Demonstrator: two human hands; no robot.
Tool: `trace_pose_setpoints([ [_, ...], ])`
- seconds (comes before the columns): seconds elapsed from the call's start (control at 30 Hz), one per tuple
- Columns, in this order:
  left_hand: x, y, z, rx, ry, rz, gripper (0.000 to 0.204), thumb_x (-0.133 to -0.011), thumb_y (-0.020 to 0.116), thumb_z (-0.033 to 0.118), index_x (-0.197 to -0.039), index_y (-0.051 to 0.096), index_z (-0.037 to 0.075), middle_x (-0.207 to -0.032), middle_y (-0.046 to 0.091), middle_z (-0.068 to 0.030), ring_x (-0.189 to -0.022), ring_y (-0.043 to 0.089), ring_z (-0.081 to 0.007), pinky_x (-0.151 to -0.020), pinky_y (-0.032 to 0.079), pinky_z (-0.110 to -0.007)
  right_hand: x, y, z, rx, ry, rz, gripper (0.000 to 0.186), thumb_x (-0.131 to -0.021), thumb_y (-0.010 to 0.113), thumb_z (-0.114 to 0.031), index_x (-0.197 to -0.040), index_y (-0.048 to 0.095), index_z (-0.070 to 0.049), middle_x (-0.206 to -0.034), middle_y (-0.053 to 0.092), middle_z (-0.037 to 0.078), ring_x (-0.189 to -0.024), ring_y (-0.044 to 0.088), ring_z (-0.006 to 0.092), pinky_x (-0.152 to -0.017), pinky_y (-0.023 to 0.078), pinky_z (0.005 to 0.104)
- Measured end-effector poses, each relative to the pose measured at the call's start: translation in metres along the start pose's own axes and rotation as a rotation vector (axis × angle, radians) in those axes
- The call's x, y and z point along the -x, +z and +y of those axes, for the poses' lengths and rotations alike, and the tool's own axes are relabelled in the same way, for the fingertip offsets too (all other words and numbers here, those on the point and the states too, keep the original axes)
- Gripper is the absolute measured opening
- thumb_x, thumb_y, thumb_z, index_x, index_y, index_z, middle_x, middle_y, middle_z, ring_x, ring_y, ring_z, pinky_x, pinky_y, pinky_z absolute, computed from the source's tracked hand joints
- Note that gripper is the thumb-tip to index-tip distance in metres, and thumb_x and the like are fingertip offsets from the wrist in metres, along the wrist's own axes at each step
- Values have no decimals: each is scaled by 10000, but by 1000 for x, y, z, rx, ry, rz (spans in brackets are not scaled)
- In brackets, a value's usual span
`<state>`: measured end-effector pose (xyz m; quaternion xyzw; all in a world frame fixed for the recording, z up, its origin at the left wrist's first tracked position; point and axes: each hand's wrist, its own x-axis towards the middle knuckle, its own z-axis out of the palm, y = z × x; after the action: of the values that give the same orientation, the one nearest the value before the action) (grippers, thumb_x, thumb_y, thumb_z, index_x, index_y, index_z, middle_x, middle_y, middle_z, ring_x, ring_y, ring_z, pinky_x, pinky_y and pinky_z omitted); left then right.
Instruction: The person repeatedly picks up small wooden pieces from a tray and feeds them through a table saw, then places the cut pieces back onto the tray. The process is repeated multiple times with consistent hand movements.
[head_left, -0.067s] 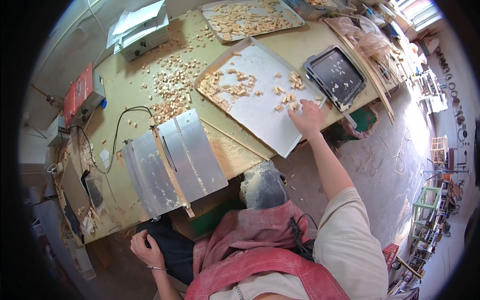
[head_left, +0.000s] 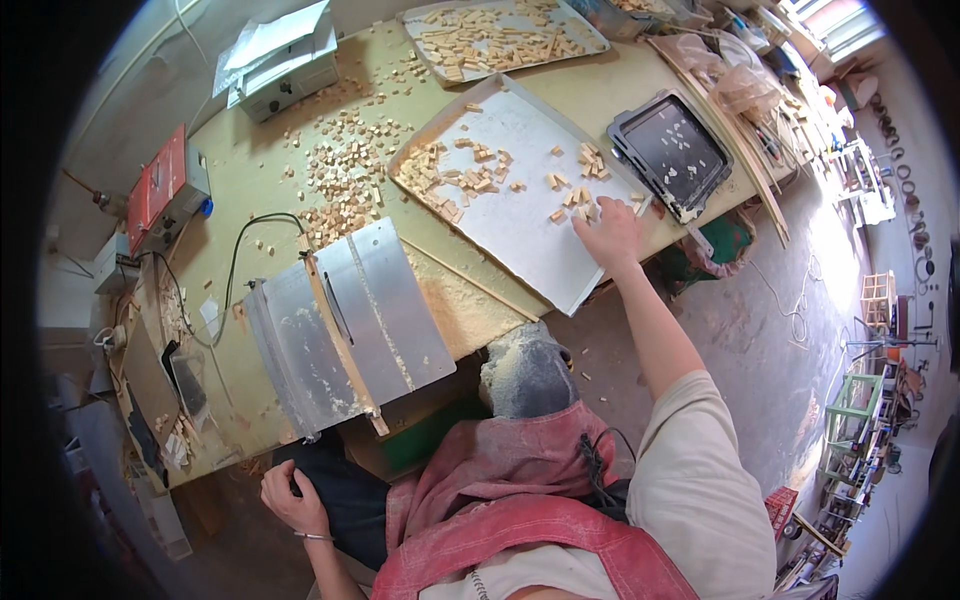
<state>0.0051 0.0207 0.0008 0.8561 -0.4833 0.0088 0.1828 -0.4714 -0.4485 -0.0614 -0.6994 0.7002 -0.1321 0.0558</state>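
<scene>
My right hand (head_left: 616,230) reaches over the near right part of a large pale metal tray (head_left: 520,245), open, fingers slightly bent and spread beside small wooden blocks (head_left: 558,212). Whether the fingertips touch a block is hard to tell. More blocks (head_left: 450,175) lie in the tray's left part. My left hand (head_left: 295,498) rests by my dark trousers (head_left: 355,490) at the lower left, its fingers loosely curled but apart, with nothing visible in them. A black tray (head_left: 670,150) holding small pale pieces sits just right of the large tray.
A metal saw plate (head_left: 390,310) with a wooden fence occupies the near left bench (head_left: 230,390). Block piles (head_left: 340,170), another filled tray (head_left: 435,60), a red-and-grey machine (head_left: 160,190) and a boxy unit (head_left: 285,85) stand behind. Long wooden strips (head_left: 760,200) lie at the right.
My right hand has shifted very slightly up and left toward the loose blocks. My left hand has not visibly moved.
</scene>
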Motion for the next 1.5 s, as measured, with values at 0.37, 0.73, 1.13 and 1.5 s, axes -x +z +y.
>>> trace_pose_setpoints([
  [0.37,-3,-2,8,-2,-17,-20,122,-924,671,58,-1042,690,36,-1004,663,-109,-967,629,-324,-940,458,-448,-33,29,27,-142,106,39,335,-896,697,-170,-1205,699,-42,-1195,683,188,-1119,668,387,-980,518,510],
  [0.73,-2,-2,8,-14,-25,-20,111,-928,666,55,-1035,683,34,-1006,661,-113,-983,633,-334,-956,458,-455,-54,17,-16,-281,123,-45,479,-813,786,-289,-1176,721,17,-1245,678,216,-1156,676,375,-995,549,442],
  [1.13,-3,-2,7,-2,-11,-8,116,-927,668,34,-1042,683,35,-1004,662,-114,-971,637,-330,-946,463,-446,-72,33,11,-309,73,-145,518,-763,798,-250,-1190,706,27,-1266,649,287,-1182,656,417,-1025,539,445],
  [1.5,-3,-3,8,1,-16,-13,118,-936,668,39,-1053,686,36,-1008,664,-112,-977,640,-328,-949,462,-449,-68,23,8,-208,42,-167,583,-783,795,-228,-1303,669,1,-1329,623,264,-1213,645,410,-1052,533,442],
])
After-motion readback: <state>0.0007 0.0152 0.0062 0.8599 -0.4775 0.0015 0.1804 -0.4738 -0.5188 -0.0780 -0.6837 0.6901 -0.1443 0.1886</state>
